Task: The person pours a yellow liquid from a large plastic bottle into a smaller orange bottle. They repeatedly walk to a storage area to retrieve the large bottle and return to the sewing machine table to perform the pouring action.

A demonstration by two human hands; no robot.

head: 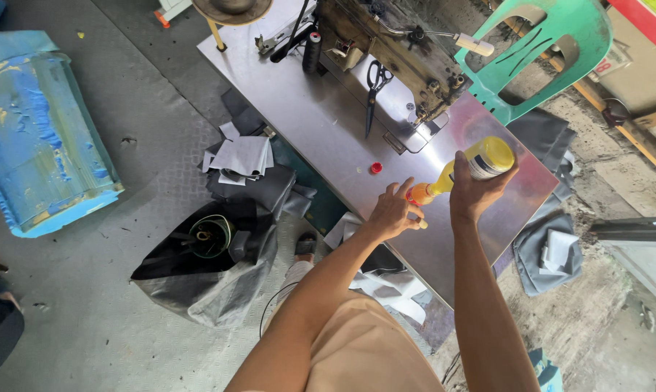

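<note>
Your view looks down on a steel worktable (pixel 328 138), smooth and reflective, its near edge hidden behind your forearms and its far corner cut off at the top of the frame. At its back stands an old sewing machine (pixel 393 51), grimy metal, its upper part out of frame; black scissors (pixel 375 91) lie on its bed. A green plastic chair (pixel 546 51) with a slotted back sits beyond, partly cropped. On the patterned floor to the left lies a blue foam slab (pixel 41 141), worn and yellow-streaked, one end out of view. Grey fabric pieces (pixel 252 170) are heaped below the table edge beside a dark bag (pixel 197 268) whose contents are hard to make out. Your right hand (pixel 477 192) wraps the body of a yellow plastic bottle (pixel 480 160), held tilted above the table's right side. Your left hand (pixel 393 214) pinches its orange nozzle (pixel 419 194) with the fingertips. A small red cap (pixel 376 168) rests on the table nearby.
</note>
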